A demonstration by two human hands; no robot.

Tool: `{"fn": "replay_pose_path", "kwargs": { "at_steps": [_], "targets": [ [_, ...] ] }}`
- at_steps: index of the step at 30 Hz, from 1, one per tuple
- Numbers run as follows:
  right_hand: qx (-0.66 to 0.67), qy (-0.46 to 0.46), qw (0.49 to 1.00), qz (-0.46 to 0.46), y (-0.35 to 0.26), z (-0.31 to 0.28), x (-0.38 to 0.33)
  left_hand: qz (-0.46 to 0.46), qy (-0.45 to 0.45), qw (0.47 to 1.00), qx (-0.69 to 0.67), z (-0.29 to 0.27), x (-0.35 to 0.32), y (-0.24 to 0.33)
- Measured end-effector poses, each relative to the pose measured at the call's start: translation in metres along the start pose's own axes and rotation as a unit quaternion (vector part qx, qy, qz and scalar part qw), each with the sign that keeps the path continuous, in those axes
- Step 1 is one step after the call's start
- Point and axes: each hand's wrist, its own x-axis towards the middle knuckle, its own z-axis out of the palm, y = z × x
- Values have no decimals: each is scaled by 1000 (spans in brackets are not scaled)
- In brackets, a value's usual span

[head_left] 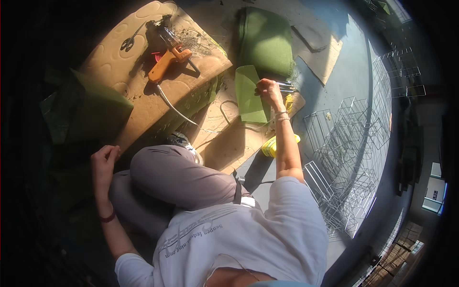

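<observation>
My right hand reaches forward, its fingers closed on the right edge of a green felt-like sheet. Just beyond that hand are several thin dark-handled tools. On the left, my left hand is beside my knee with fingers curled in toward the thumb; whatever it may hold is hidden. An orange glue gun lies on a cardboard box, its pale cord trailing down toward the floor. Scissors with dark handles lie on the same box.
A stack of green sheets stands ahead, beside a piece of cardboard. Wire frames crowd the right side. A yellow bottle lies below my right forearm. More green material sits in shadow at left.
</observation>
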Motion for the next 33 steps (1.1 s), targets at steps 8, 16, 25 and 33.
{"fn": "replay_pose_path", "kwargs": {
  "at_steps": [8, 16, 25, 33],
  "targets": [
    [50, 26, 998, 24, -75, 54, 3, 248, -117, 943, 191, 140, 58, 100],
    [289, 51, 956, -26, -81, 66, -50, 63, -150, 978, -132, 288, 118, 92],
    [-147, 252, 954, -66, 17, 166, -94, -222, -276, 747, -563, 290, 110, 116],
    [-301, 383, 869, -80, 52, 20, -66, -39, -328, 800, -501, 117, 107, 119]
  ]
}}
